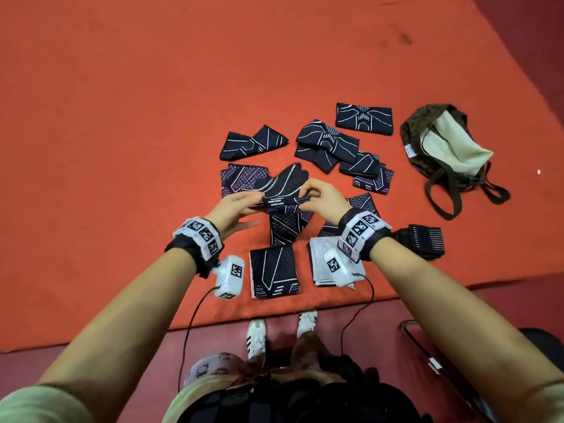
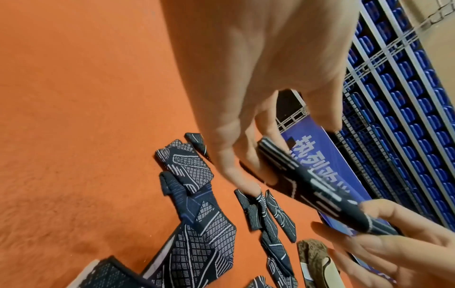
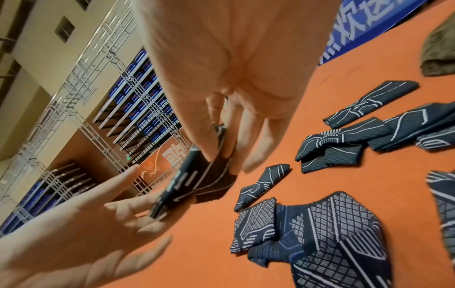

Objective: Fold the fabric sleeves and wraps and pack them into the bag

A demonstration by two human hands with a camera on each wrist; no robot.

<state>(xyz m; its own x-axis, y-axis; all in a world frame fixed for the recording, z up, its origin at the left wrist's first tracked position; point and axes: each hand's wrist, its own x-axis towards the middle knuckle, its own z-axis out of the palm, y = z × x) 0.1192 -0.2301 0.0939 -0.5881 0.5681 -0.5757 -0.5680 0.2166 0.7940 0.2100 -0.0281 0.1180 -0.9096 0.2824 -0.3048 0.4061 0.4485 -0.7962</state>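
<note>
Fingers (image 1: 244,206) of the left hand (image 1: 232,210) and the right hand (image 1: 325,195) pinch one dark sleeve (image 1: 282,186) above the orange desk (image 1: 122,117); the bag (image 1: 439,148) lies open at right.

Left wrist view: straight fingers (image 2: 229,161) support the sleeve (image 2: 320,187).

Right wrist view: thumb and fingers (image 3: 202,140) clamp the sleeve (image 3: 194,181).

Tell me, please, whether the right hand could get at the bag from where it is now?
Probably not yet: the right hand is pinching a sleeve together with the left hand. The open bag lies unobstructed to its right.
</note>
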